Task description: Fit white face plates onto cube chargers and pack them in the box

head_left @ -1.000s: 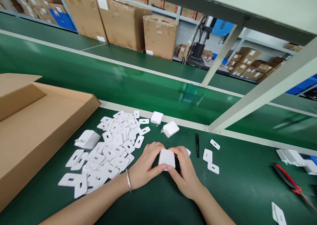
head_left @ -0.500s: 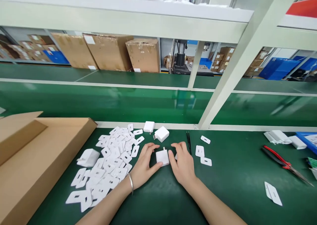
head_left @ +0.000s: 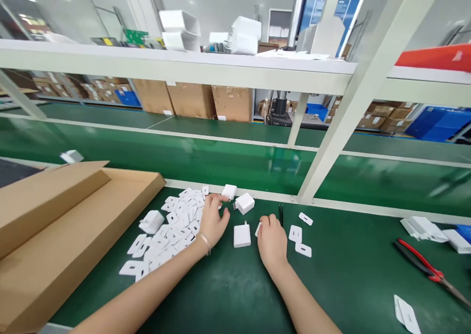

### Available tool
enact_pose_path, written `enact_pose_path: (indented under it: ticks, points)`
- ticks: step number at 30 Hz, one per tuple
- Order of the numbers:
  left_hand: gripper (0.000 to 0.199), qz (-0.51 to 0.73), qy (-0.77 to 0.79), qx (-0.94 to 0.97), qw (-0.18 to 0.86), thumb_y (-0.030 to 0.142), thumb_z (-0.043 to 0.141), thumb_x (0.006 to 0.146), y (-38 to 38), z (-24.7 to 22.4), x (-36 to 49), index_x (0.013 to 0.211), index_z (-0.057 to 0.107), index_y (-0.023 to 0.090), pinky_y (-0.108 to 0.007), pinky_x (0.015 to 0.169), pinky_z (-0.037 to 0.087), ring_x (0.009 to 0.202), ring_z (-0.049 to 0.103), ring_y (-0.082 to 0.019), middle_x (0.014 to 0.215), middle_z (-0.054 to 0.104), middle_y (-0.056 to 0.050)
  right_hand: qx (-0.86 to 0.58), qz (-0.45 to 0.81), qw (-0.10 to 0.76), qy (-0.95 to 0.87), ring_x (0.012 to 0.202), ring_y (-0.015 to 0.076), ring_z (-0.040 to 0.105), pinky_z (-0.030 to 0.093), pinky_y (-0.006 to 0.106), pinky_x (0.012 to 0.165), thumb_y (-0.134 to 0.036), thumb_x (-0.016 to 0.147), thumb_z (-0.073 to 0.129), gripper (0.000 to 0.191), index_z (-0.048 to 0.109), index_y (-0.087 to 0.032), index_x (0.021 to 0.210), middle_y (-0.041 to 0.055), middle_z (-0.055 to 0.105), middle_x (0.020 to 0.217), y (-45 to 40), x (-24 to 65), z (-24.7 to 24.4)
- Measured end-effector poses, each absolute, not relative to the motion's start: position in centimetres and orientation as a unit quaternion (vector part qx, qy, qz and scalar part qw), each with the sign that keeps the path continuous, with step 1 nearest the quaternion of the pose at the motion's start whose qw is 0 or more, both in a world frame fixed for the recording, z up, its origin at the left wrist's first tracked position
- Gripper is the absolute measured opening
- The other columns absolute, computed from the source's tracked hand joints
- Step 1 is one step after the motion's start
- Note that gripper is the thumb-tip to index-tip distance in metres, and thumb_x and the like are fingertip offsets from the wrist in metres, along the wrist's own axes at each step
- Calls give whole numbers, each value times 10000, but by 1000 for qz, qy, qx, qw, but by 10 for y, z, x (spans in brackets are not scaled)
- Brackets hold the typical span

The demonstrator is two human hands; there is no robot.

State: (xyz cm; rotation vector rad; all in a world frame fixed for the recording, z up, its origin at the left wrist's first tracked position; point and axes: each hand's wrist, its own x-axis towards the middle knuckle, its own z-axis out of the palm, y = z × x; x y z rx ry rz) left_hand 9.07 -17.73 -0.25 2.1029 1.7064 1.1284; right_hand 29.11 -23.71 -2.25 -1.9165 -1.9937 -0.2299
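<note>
My left hand [head_left: 213, 222] is over the right edge of a heap of small white slotted plates [head_left: 178, 228]. Its fingers are apart, with the fingertips close to a white plug charger [head_left: 229, 191]. Another white charger [head_left: 245, 203] lies just right of that one, prongs toward the left. Between my hands a third white charger [head_left: 242, 236] rests on the green table, its prong pointing away from me. My right hand [head_left: 272, 243] has curled fingers closed on a white plate [head_left: 258, 229], mostly covered by them. Black tweezers [head_left: 281, 215] lie just beyond this hand.
An open cardboard box [head_left: 73, 231] stands at left, near a white charger [head_left: 151, 221]. Several slotted plates [head_left: 295, 234] lie right of my right hand. Red-and-black pliers [head_left: 423, 265] and white pieces [head_left: 423, 228] lie farther right. A slanted post [head_left: 331, 142] rises behind the table.
My left hand has left the middle charger and moved away from me, toward the chargers at the back. The right hand has curled its fingers over the plate. The camera view has tilted up.
</note>
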Motion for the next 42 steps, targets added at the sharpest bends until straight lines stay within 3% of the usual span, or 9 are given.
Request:
enact_pose_path:
  ticks: [3,8,11,15,20,23,28,36,42]
  points:
    - [357,327,636,693,86,302,539,919,-131,15,100,1242,511,152,-498,1096,440,1314,525,-358,1350,504,-211,-685,-103,149,-705,845,275,633,432,362,659,-158,983,534,112,644,-179,983,113,633,944,-238,295,-16]
    - [444,222,689,678,124,475,676,859,-85,28,118,1126,576,135,-608,1090,376,1211,619,-451,1192,679,-244,-687,-118,125,-706,885,323,651,457,423,758,-331,997,599,173,638,-163,997,129,665,933,-245,295,-6]
    - [441,216,678,689,140,392,767,777,-84,29,118,1094,591,142,-586,1094,377,1180,654,-436,1157,710,-232,-686,-110,128,-708,892,325,659,456,424,761,-394,999,603,232,629,-163,1000,128,675,942,-246,295,-5]
    - [395,294,636,700,141,294,695,844,-98,33,101,1185,539,171,-533,1109,405,1270,614,-386,1285,662,-203,-687,-103,138,-706,893,319,654,432,404,749,-416,937,684,250,617,-178,978,116,673,953,-245,296,-5]
    - [445,426,552,699,159,268,643,892,-138,28,84,1252,390,209,-370,1005,529,1153,653,-236,1254,607,-121,-686,-95,138,-708,880,279,659,401,369,751,-217,929,629,96,644,-181,1017,94,674,959,-240,300,-6]
    - [447,478,508,697,165,276,670,880,-171,19,86,1226,391,228,-365,980,548,1098,642,-215,1206,574,-87,-686,-82,145,-708,881,268,671,401,358,761,-156,910,619,158,659,-178,1061,87,687,976,-237,303,-6]
    - [390,553,408,702,187,233,680,897,-216,10,95,1247,509,262,-411,1018,514,1194,577,-252,1213,534,-76,-671,-65,187,-714,787,232,660,383,324,691,-175,907,620,116,663,-187,1014,64,698,913,-236,309,-4]
    - [421,508,356,744,247,218,782,813,-234,8,99,1144,523,254,-379,945,501,1111,590,-249,1195,524,-67,-670,-54,227,-705,684,207,599,342,314,635,-161,943,492,145,579,-206,836,46,672,809,-232,318,-5]
    - [348,493,351,722,335,191,730,868,-241,5,105,1114,495,261,-351,875,482,995,606,-211,1114,597,-31,-663,-2,248,-706,756,237,645,397,333,659,-222,1016,394,246,613,-209,904,72,695,882,-234,315,-9]
